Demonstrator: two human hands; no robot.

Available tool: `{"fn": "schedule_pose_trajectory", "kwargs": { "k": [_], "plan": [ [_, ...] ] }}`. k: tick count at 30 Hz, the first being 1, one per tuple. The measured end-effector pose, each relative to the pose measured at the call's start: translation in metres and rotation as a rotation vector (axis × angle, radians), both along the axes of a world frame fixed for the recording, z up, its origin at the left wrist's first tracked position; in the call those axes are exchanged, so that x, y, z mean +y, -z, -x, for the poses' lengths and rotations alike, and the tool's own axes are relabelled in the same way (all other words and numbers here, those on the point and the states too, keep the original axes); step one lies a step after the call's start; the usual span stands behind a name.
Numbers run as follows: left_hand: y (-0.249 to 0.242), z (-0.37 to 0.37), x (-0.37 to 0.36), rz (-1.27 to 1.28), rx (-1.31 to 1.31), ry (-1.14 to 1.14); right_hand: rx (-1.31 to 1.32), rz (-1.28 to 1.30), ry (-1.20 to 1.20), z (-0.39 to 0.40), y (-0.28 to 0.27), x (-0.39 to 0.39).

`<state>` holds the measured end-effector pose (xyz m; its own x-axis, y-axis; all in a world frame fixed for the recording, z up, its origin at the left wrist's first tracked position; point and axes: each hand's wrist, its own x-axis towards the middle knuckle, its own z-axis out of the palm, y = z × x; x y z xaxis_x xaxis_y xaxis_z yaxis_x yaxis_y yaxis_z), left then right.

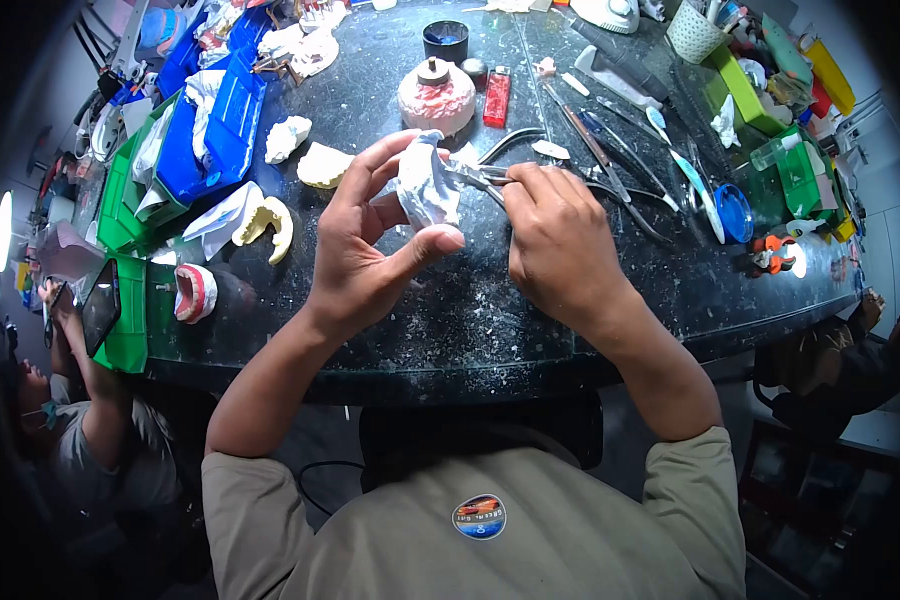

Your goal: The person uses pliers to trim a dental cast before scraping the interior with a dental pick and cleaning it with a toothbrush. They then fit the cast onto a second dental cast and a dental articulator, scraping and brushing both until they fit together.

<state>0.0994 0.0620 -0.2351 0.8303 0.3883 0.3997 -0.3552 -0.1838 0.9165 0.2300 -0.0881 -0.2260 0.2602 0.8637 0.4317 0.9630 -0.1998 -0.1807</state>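
In the head view, my left hand (355, 240) is wrapped round a whitish, rough lump that looks like plaster (428, 190), its thumb along the lower edge. My right hand (560, 240) is closed on silver metal pliers (484, 176). Their tip meets the right side of the lump; the jaws' exact grip is too small to make out. Just beyond the hands stands a round pink-and-white stained pot with a metal cap (436, 98). A cream plaster piece (324, 166) lies behind my left hand.
Left are a denture model (195, 293), a yellowish arch-shaped cast (263, 228), and blue (232, 150) and green bins (122, 330). Right lie a red lighter (496, 97), a toothbrush (685, 175), several metal tools and a blue lid (733, 213). Another person (95, 410) sits at left.
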Motion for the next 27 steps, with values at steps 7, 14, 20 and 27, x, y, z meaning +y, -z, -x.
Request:
{"fn": "schedule_pose_trajectory", "kwargs": {
  "k": [7, 14, 20, 27],
  "plan": [
    [0.001, 0.003, -0.001, -0.141, 0.032, -0.04, 0.001, -0.015, -0.012, 0.002, 0.008, 0.002],
    [-0.008, 0.003, 0.012, 0.181, 0.069, 0.083, 0.196, -0.029, 0.028, -0.007, 0.001, -0.001],
    [-0.01, 0.003, 0.015, 0.434, 0.06, 0.197, 0.211, -0.062, 0.027, -0.018, -0.001, -0.002],
    [-0.011, 0.003, 0.009, 0.472, 0.094, 0.255, 0.231, -0.105, -0.064, -0.016, 0.003, 0.0]
  ]
}}
